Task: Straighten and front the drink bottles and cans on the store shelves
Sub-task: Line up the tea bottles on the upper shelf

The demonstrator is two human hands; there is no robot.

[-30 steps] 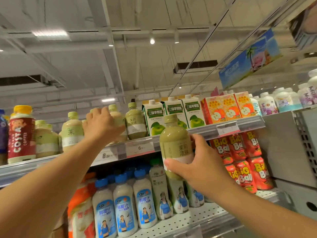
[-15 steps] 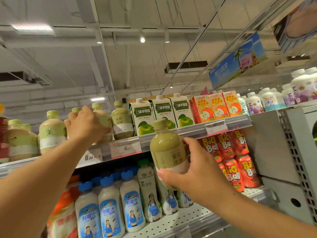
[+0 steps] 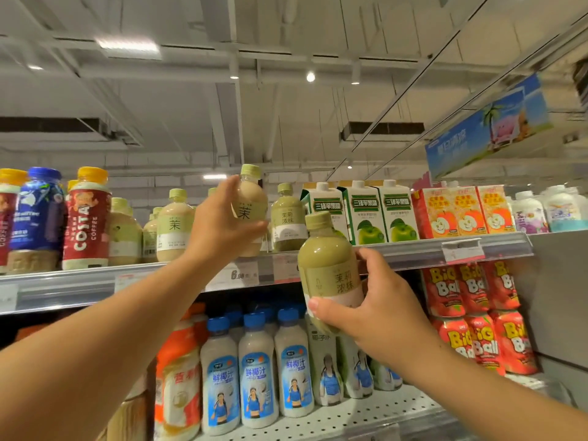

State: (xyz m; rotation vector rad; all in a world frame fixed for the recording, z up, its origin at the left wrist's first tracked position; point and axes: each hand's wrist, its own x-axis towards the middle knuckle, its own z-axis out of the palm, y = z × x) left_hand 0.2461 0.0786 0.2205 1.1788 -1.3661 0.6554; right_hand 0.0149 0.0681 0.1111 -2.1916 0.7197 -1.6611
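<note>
Both your hands are full; left hand [image 3: 219, 224] wrapped round the beige tea bottle [image 3: 251, 214] above the shelf edge [image 3: 397, 253], right hand [image 3: 378, 310] clamped on the green matcha bottle [image 3: 327, 272] below it; swing either carelessly and you'll topple the neighbours just past your fingertips.

We see 2 bottles off the shelf: a beige milk-tea bottle [image 3: 249, 211] w/ pale green cap, tilted slightly, at frame centre just above the upper shelf edge; a green matcha bottle [image 3: 329, 275], capped, leaning left, just right of centre in front of the shelf lip.
</note>
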